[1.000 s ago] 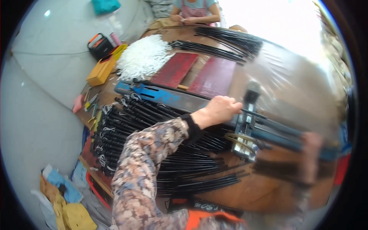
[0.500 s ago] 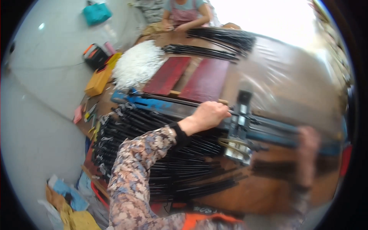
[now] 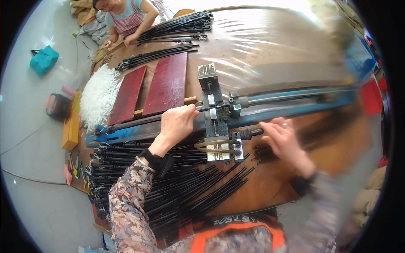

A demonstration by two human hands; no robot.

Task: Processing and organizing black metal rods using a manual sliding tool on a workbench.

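My left hand (image 3: pixel 177 125) is closed around a thin black rod (image 3: pixel 145 121), just left of the metal clamping fixture (image 3: pixel 216 120). The rod lies along the blue rail (image 3: pixel 122 134), and its right end goes in among the fixture's small blocks. My right hand (image 3: pixel 283 141) is beside a black knobbed handle (image 3: pixel 249 134) at the fixture's lower right. Its fingers are stretched out and apart, with the fingertips by the handle's end. On the right, the rail carries a long metal cylinder (image 3: pixel 291 95).
Many black rods (image 3: pixel 185 185) with pale loops at their left ends lie nearest me. Beyond the rail are two dark red boards (image 3: pixel 166 84), a white heap of small pieces (image 3: pixel 98 95) and more black rods (image 3: pixel 177 27). A co-worker (image 3: pixel 130 21) sits at the far left.
My view has swung to the right. My right hand has come from the far right of the rail to the handle beside the fixture. The left hand stays on the rod.
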